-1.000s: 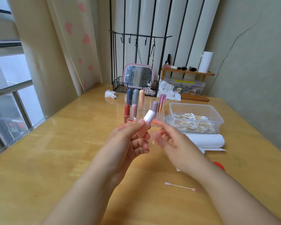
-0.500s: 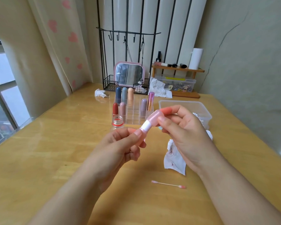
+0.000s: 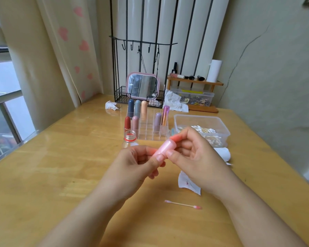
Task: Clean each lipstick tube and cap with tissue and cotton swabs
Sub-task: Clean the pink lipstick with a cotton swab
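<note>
A pink lipstick with its cap on is held above the wooden table, tilted up to the right. My left hand pinches its lower end. My right hand grips the capped upper end with thumb and fingers. Beneath my right hand lies a white tissue with a small red stain. A used cotton swab with pink tips lies on the table in front of it. Behind my hands stands a clear organizer holding several lipsticks.
A clear tub of cotton swabs sits at the right, with a tissue roll beside it. A small open jar with a red ring stands left of the organizer. Mirror, wire rack, wooden shelf and crumpled tissues line the back wall.
My right hand brought the pink cap onto the tube and pushed it down; the white band on the tube is now covered. The view shifted slightly.
</note>
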A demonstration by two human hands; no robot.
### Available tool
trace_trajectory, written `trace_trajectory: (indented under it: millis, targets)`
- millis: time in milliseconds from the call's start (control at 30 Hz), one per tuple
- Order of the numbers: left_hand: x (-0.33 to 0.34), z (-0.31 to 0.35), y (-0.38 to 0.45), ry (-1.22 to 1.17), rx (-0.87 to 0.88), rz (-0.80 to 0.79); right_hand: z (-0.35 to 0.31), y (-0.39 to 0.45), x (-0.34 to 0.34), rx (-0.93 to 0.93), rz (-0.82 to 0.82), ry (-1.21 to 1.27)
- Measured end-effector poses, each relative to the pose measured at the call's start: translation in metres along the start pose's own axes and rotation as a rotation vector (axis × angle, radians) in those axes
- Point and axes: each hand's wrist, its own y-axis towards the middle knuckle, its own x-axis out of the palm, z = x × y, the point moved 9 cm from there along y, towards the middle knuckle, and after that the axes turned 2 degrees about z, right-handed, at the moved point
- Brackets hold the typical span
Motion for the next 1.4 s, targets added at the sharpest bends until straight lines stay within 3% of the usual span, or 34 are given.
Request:
trace_trajectory:
  millis: [167,300,533,667,833,967,1400]
  targets:
    - [-0.012,-0.007,0.000,-0.082,-0.087,0.112,0.003,0.001,0.004,0.061,-0.018,0.009]
    - [-0.023,0.000,0.004,0.280,-0.084,0.123,0.015,0.013,0.002,0.126,0.031,0.003]
    - [-0.101,0.045,0.018,0.785,0.049,0.489,0.008,0.069,-0.016,0.024,0.152,-0.346]
    - [-0.106,0.058,0.060,0.980,0.130,0.391,-0.008,0.125,-0.019,-0.065,0.181,-0.525]
    - [-0.108,0.046,0.106,0.985,0.169,0.350,0.009,0.194,-0.016,0.022,0.153,-0.747]
    - [-0.114,0.029,0.125,0.936,0.182,0.372,0.023,0.226,-0.001,0.112,0.021,-0.924]
    - [-0.121,0.005,0.136,0.867,0.165,0.350,0.059,0.238,0.031,0.133,-0.279,-1.398]
